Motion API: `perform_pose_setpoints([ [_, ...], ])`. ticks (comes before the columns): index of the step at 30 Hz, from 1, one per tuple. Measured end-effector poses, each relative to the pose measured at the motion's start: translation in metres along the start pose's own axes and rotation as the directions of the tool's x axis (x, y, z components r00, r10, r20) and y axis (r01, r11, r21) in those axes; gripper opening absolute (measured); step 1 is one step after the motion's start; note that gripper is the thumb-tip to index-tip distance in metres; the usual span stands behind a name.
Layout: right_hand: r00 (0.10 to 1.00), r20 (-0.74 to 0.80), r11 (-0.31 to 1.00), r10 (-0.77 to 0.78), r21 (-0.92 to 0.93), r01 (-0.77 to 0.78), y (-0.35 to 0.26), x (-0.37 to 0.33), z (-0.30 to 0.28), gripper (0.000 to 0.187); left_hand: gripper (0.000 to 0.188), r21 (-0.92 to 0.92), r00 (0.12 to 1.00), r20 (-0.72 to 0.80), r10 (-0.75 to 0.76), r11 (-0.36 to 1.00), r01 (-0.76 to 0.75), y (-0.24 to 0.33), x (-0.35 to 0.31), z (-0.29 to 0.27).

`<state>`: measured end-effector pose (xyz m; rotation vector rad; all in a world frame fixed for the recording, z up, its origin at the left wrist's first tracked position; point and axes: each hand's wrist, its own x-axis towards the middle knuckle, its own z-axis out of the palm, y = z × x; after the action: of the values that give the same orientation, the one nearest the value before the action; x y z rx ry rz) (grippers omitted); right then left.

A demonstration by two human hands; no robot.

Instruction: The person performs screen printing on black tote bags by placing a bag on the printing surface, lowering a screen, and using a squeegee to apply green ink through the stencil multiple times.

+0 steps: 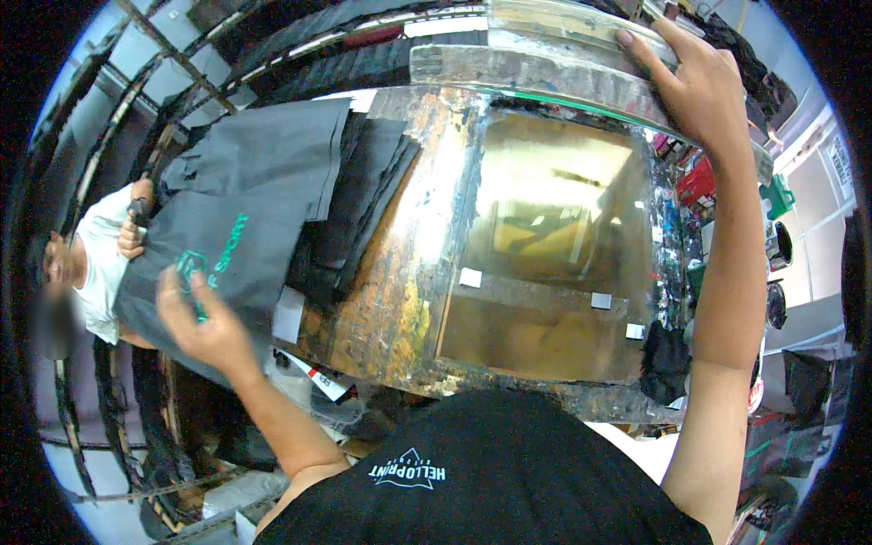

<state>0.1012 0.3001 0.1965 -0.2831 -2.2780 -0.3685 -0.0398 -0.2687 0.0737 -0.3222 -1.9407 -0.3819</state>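
My right hand (699,82) grips the upper edge of a tilted screen printing frame (545,77), which has worn, ink-stained bars and a green lower edge. At the left, my left hand (204,322) hovers over or just touches a dark grey fabric piece (263,173) with a green print. It is slightly blurred, with thumb and fingers apart. Another person (95,245) in a white top holds that piece's far-left edge with one hand. Under the piece shows a stack of black fabric pieces (350,218).
A shiny brownish plate (536,336) with small white tabs lies on the paint-stained wooden table (391,300). A black cloth (666,363) sits at its near right corner. Red and green containers (698,186) stand beyond my right forearm. Racks line the left side.
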Motion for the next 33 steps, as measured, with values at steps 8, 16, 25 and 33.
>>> perform_pose_setpoints([
  [8,0.991,0.112,0.997,0.070,0.035,-0.074,-0.010,-0.003,-0.013,0.064,0.047,-0.137,0.812,0.572,0.119,0.989,-0.049,0.032,-0.028,0.098],
  [16,0.999,-0.047,0.997,-0.016,-0.082,0.012,-0.005,-0.012,-0.002,0.072,0.055,-0.133,0.744,0.655,0.131,0.989,-0.058,0.029,-0.046,0.153],
  [25,0.994,0.053,0.994,0.093,0.051,-0.096,-0.007,-0.008,-0.009,0.074,0.035,-0.064,0.753,0.635,0.174,0.983,-0.173,-0.013,-0.046,0.172],
  [33,0.992,0.068,0.991,0.102,0.079,-0.108,-0.005,0.002,-0.011,0.072,0.034,-0.146,0.783,0.386,0.487,0.871,-0.469,-0.016,0.049,0.166],
])
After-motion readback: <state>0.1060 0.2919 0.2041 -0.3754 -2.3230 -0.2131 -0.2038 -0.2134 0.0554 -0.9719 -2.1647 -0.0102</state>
